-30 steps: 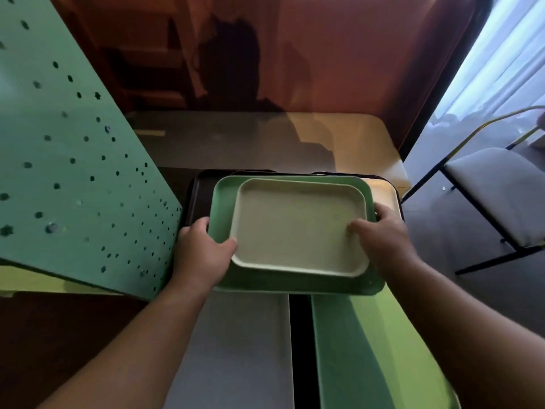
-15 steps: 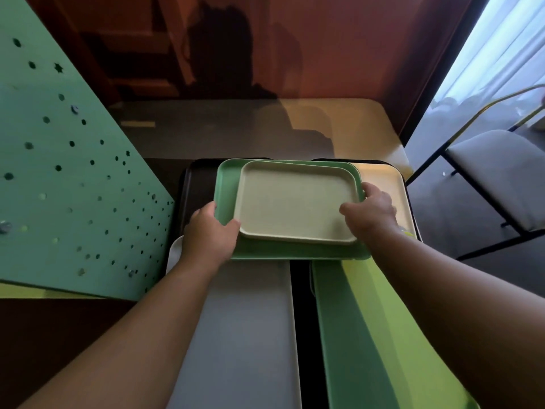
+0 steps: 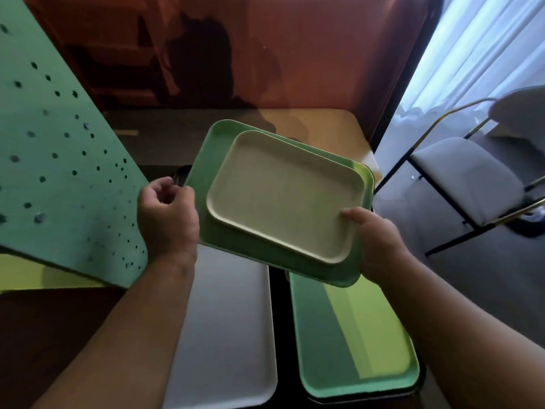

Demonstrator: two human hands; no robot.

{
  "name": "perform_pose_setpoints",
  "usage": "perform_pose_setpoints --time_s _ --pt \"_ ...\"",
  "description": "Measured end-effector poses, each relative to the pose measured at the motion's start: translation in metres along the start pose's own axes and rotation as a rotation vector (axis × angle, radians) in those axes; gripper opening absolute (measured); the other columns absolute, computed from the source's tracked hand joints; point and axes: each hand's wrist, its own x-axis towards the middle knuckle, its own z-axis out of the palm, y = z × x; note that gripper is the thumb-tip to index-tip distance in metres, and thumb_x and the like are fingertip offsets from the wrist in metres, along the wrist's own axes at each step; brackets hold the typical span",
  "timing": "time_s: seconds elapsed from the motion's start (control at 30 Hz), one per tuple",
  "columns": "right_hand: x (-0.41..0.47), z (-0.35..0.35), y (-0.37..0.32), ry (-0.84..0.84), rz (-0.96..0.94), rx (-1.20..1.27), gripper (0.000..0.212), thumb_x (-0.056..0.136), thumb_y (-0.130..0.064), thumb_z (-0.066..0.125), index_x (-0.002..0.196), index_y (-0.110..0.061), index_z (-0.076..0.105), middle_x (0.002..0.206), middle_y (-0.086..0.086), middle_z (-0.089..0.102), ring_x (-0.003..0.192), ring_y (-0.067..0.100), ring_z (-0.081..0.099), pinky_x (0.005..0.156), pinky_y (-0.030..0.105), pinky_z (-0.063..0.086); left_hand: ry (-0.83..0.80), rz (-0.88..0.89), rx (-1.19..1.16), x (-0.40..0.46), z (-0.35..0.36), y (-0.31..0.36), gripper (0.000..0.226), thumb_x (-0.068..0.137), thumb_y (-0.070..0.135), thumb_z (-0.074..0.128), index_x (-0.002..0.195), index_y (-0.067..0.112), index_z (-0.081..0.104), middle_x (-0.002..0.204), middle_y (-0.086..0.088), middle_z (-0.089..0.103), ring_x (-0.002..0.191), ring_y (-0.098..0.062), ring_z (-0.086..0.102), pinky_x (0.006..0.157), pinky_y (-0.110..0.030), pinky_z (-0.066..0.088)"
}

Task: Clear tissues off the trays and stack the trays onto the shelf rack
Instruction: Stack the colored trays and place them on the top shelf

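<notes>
I see the cream tray (image 3: pixel 284 196) nested empty inside the green tray (image 3: pixel 351 273), both tilted above the desk (image 3: pixel 330 125). My right hand (image 3: pixel 380 246) has its grip clamped on their near corner; my left hand (image 3: pixel 168 219) curls loosely, spread, beside the green rim.

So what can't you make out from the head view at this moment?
- Left hand grip on the green tray: fingertips curl out of sight, contact unclear.
- Right hand fingers: hidden beneath the green tray.
- Black tray: mostly covered by the lifted trays.
- Under the cream tray: hidden.
- Shelf rack and tissues: not visible.
</notes>
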Motion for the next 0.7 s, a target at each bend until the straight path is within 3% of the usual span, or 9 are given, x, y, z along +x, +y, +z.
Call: perform_pose_setpoints --time_s 0.1,0.17,0.23,0.3,0.4,0.5,0.57,0.63,0.7 --pt "-0.035 -0.022 0.021 0.004 0.044 0.229 0.025 0.1 -0.024 0.06 0.117 -0.007 0.067 0.115 0.022 0.075 0.106 0.045 0.07 0.09 0.056 0.058 0.086 -0.179 -0.248 -0.012 -0.001 0.018 0.021 0.081 0.021 0.064 0.102 0.021 0.061 0.104 -0.004 0.066 0.092 -0.022 0.068 0.076 -0.042 0.063" --pt "-0.051 -0.03 0.037 0.044 0.025 0.352 0.029 0.102 -0.029 0.055 0.119 -0.01 0.069 0.109 0.02 0.079 0.098 0.041 0.074 0.081 0.05 0.06 -0.065 -0.379 -0.453 -0.032 0.011 0.02 0.027 0.082 0.025 0.067 0.105 0.01 0.067 0.103 -0.011 0.073 0.096 -0.033 0.074 0.075 -0.047 0.064" --pt "-0.059 -0.032 0.053 0.121 -0.024 0.393 0.028 0.1 -0.031 0.058 0.116 -0.01 0.069 0.103 0.018 0.08 0.087 0.035 0.077 0.075 0.047 0.063 -0.263 -0.51 -0.517 -0.068 0.028 0.017 0.036 0.087 0.032 0.074 0.111 0.005 0.069 0.107 -0.016 0.076 0.097 -0.037 0.076 0.081 -0.053 0.063" --pt "-0.066 -0.032 0.066 0.207 -0.074 0.389 0.029 0.098 -0.029 0.064 0.119 -0.009 0.064 0.103 0.016 0.078 0.088 0.034 0.077 0.079 0.048 0.064 -0.355 -0.521 -0.496 -0.104 0.044 0.01 0.042 0.083 0.033 0.083 0.112 0.006 0.07 0.108 -0.017 0.077 0.098 -0.039 0.075 0.084 -0.056 0.061" --pt "-0.066 -0.048 0.077 0.216 -0.095 0.43 0.022 0.099 -0.021 0.064 0.118 -0.01 0.062 0.109 0.015 0.076 0.097 0.035 0.076 0.089 0.049 0.062 -0.424 -0.532 -0.502 -0.128 0.059 0.006 0.05 0.074 0.017 0.088 0.117 0.002 0.069 0.11 -0.023 0.076 0.099 -0.043 0.074 0.086 -0.064 0.058" --pt "-0.054 -0.082 0.082 0.069 -0.105 0.477 0.042 0.098 -0.027 0.065 0.135 -0.006 0.063 0.123 0.019 0.075 0.113 0.039 0.073 0.1 0.054 0.057 -0.462 -0.53 -0.448 -0.129 0.063 0.006 0.031 0.081 0.001 0.08 0.11 -0.003 0.068 0.108 -0.028 0.074 0.095 -0.046 0.074 0.083 -0.064 0.058" --pt "-0.042 -0.113 0.07 0.003 -0.137 0.512 0.051 0.091 -0.041 0.07 0.127 -0.005 0.065 0.124 0.022 0.072 0.116 0.042 0.068 0.107 0.056 0.051 -0.506 -0.506 -0.378 -0.128 0.06 0.012 0.017 0.086 -0.001 0.075 0.101 0.002 0.068 0.097 -0.023 0.076 0.08 -0.039 0.076 0.071 -0.057 0.063" --pt "-0.027 -0.142 0.047 -0.005 -0.078 0.407 0.049 0.096 -0.049 0.062 0.119 -0.006 0.064 0.121 0.023 0.068 0.109 0.04 0.063 0.103 0.055 0.049 -0.565 -0.457 -0.279 -0.128 0.055 0.016 0.017 0.088 -0.001 0.073 0.102 0.005 0.066 0.089 -0.017 0.077 0.071 -0.033 0.076 0.064 -0.05 0.065" --pt "-0.012 -0.162 0.029 -0.059 -0.003 0.09 0.048 0.106 -0.048 0.048 0.122 -0.006 0.067 0.12 0.025 0.07 0.098 0.036 0.064 0.093 0.05 0.051 -0.642 -0.42 -0.167 -0.134 0.052 0.015 0.026 0.086 0.0 0.076 0.108 0.008 0.063 0.098 -0.019 0.076 0.08 -0.035 0.075 0.071 -0.05 0.064"
